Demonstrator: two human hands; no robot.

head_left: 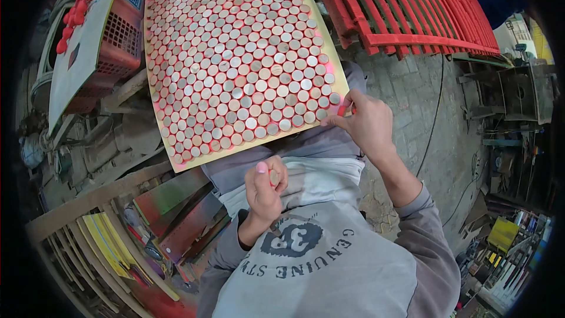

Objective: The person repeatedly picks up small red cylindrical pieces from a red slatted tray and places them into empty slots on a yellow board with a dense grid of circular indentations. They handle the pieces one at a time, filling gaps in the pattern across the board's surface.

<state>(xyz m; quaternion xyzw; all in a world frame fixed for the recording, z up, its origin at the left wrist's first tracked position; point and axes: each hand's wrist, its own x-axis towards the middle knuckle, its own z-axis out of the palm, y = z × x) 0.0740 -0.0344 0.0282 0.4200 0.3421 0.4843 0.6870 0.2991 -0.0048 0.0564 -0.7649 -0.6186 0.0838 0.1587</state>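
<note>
A pale yellow board [235, 156] lies tilted over my lap, its near edge toward me. Rows of small round discs [247, 65] with pale or greyish tops and red sides cover it closely. My right hand [372, 125] is at the board's near right corner, thumb and forefinger pinched around a small red-sided disc [342, 110]. In front of my belly, my left hand [266, 191] is closed in a fist. A round, tan-faced disc [274, 178] with a red edge shows between its fingers; the rest of its contents is hidden.
Red slatted frames [424, 17] are stacked at the far right. To the left stand a red plastic crate [120, 41] and a pale panel [88, 53] bearing red round pieces. Wooden slats [88, 247] lie near left; tools [512, 259] crowd the near right. A cable [438, 112] crosses the paved floor.
</note>
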